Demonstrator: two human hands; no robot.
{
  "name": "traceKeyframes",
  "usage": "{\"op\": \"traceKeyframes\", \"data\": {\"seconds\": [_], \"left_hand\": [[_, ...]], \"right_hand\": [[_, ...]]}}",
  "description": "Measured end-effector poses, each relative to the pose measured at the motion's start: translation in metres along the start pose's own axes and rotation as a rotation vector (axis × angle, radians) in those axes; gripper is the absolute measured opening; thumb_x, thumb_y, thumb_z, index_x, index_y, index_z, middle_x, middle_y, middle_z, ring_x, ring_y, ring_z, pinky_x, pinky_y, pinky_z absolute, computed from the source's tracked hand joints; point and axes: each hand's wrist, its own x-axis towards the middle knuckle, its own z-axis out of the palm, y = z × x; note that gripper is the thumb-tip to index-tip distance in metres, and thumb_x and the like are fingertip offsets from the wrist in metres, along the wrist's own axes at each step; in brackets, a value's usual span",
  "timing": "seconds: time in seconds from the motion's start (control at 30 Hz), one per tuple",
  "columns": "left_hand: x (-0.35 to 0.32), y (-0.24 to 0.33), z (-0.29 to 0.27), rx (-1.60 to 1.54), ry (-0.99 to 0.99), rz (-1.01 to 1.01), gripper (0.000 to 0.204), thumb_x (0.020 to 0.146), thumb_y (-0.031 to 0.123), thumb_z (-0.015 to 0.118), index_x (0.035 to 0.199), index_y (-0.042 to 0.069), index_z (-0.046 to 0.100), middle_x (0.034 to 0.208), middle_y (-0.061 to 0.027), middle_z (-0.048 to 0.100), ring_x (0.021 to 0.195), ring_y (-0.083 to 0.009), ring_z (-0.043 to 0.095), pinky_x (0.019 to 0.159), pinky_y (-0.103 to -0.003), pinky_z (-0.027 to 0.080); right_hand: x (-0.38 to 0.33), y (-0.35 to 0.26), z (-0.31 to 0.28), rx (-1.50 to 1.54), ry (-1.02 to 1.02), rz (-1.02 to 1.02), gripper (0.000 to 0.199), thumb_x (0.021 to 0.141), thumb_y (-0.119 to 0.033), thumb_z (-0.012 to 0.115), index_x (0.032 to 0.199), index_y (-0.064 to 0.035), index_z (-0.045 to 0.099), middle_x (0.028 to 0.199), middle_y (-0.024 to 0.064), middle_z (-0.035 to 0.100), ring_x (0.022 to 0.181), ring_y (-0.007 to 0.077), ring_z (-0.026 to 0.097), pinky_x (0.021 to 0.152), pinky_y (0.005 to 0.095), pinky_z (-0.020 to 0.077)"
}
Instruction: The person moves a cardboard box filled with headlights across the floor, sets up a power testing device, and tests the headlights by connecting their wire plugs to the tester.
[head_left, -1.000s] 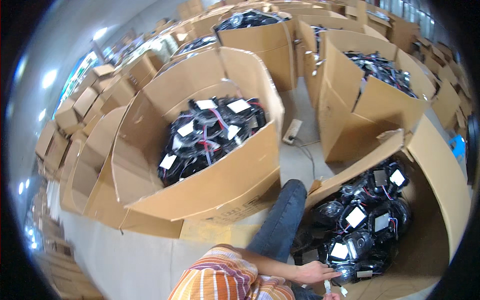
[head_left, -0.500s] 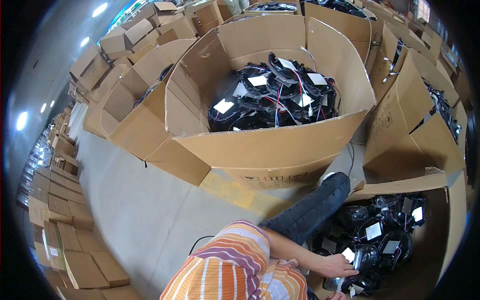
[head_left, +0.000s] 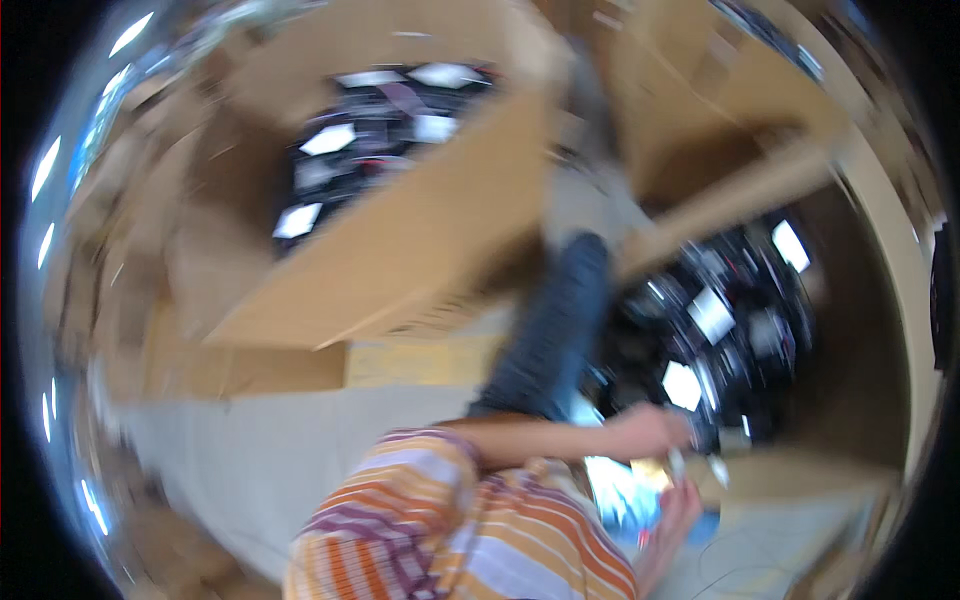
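Note:
The view is smeared by motion. My left hand point(head_left: 650, 432) reaches across to the near side of an open carton point(head_left: 860, 440); its fingers look curled, and what they hold cannot be made out. Below it is my right hand point(head_left: 675, 512), fingers raised toward the left one, too blurred to tell their grip. Between and beside the hands show a small whitish piece point(head_left: 677, 463) and another pale piece point(head_left: 718, 470), perhaps wire connectors. Inside the carton lies a heap of black rounded parts point(head_left: 735, 365) with several white labels point(head_left: 712, 315).
A larger carton point(head_left: 420, 240) with similar black parts point(head_left: 370, 150) stands ahead to the left. Another carton point(head_left: 730, 90) is at the far right. My jeans leg point(head_left: 560, 320) stretches between the cartons. Grey floor point(head_left: 260, 450) lies to the left, with more cartons point(head_left: 110, 230) beyond.
My view has swung to the right, so the cartons appear shifted left and tilted. My right hand, mostly cut off before, now shows below the left one, which stays near the carton's heap.

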Motion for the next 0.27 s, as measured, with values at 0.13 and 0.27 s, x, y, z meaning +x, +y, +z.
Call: {"op": "traceKeyframes", "data": {"seconds": [0.13,0.27], "left_hand": [[-0.014,0.002,-0.016,-0.36,-0.105,-0.302,0.015,0.069,0.009,0.055,0.083,0.004,0.057,0.08,-0.0119,0.055,0.074,-0.0246,0.054,0.063,-0.031,0.044],[0.0,0.001,-0.038,-0.689,-0.365,-0.584,0.017,0.08,0.012,0.049,0.09,0.001,0.055,0.083,-0.0116,0.057,0.074,-0.0237,0.055,0.065,-0.029,0.042]], "right_hand": [[-0.009,-0.001,-0.003,0.069,-0.108,-0.163,0.009,0.078,-0.004,0.047,0.078,0.0003,0.055,0.059,-0.0013,0.047,0.054,0.005,0.042,0.048,0.0185,0.0341],[-0.023,0.01,-0.012,0.118,-0.007,-0.279,0.005,0.077,0.001,0.047,0.076,0.0026,0.051,0.064,0.0044,0.051,0.058,0.0102,0.048,0.052,0.021,0.0382]]}}
